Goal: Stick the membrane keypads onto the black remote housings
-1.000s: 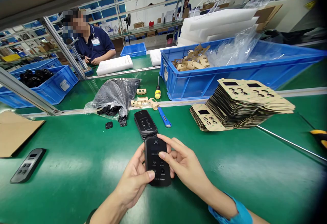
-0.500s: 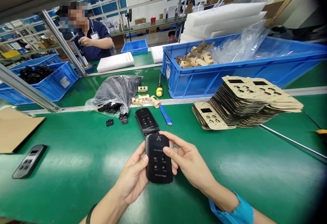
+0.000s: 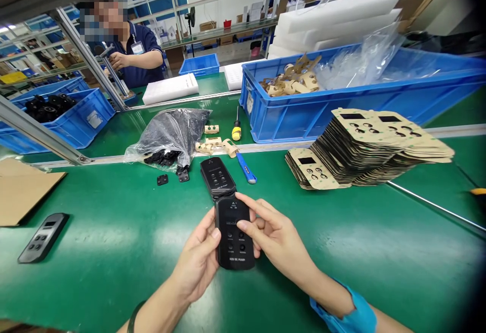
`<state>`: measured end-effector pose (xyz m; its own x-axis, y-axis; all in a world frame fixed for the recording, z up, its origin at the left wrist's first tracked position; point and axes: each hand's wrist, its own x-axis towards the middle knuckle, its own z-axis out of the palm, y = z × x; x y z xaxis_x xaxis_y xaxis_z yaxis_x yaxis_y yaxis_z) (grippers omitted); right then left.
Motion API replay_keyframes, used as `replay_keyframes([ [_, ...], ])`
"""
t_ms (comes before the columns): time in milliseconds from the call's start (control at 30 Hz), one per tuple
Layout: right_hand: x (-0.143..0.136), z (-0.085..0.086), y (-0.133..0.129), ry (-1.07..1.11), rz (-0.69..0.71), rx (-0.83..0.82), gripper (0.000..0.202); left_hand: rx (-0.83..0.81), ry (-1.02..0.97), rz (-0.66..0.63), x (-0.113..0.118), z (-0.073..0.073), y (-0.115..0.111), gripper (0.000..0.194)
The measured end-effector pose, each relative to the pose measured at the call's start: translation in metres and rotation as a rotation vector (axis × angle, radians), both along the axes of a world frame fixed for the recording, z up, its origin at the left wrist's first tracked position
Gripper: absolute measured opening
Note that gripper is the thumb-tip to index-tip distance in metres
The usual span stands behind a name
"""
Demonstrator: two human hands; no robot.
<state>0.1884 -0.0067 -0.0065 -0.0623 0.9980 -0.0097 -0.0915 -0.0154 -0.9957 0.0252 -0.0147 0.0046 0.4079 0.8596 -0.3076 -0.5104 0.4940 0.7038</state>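
Between my hands is a black control panel (image 3: 235,252) with four-button markings and white lettering, its face toward me. My left hand (image 3: 201,252) grips its left edge, thumb on the front. My right hand (image 3: 271,229) holds the right side, with the thumb on the face and the index finger at the top edge. Just beyond lies a stack of similar black panels (image 3: 217,175), partly behind the held one. Small black button pads (image 3: 162,179) lie further left, by a clear bag of black parts (image 3: 170,133).
A finished-looking grey-black controller (image 3: 43,238) lies at left beside cardboard (image 3: 26,191). A blue cutter (image 3: 246,168) and screwdriver (image 3: 236,128) lie ahead. Stacked adhesive-backed sheets (image 3: 364,146) and a blue bin (image 3: 322,105) stand at right. A co-worker (image 3: 138,59) is across the bench.
The panel stays in both hands, its face tilted slightly. My right thumb and index finger have shifted a little to the left. The view has moved slightly.
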Motion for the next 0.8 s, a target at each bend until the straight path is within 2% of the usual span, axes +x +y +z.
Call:
replay_keyframes([
  [133, -0.001, -0.003, -0.001, -0.03, 0.0, 0.007, 0.045, 0.117, 0.089, 0.006, 0.0, -0.005, -0.003, 0.056],
  [200, -0.001, -0.005, -0.001, -0.039, -0.003, 0.009, 0.046, 0.156, 0.126, 0.016, 0.001, -0.008, -0.004, 0.053],
  [500, 0.001, -0.009, -0.002, -0.175, -0.017, 0.039, 0.05, 0.194, 0.155, -0.002, 0.001, -0.012, -0.004, 0.047],
  [667, 0.004, -0.002, 0.003, -0.153, 0.164, -0.012, 0.039, 0.179, 0.176, -0.029, 0.0, -0.012, -0.003, 0.049],
  [800, 0.004, 0.003, 0.003, -0.149, 0.159, -0.018, 0.038, 0.228, 0.217, -0.097, -0.003, -0.014, -0.002, 0.055],
])
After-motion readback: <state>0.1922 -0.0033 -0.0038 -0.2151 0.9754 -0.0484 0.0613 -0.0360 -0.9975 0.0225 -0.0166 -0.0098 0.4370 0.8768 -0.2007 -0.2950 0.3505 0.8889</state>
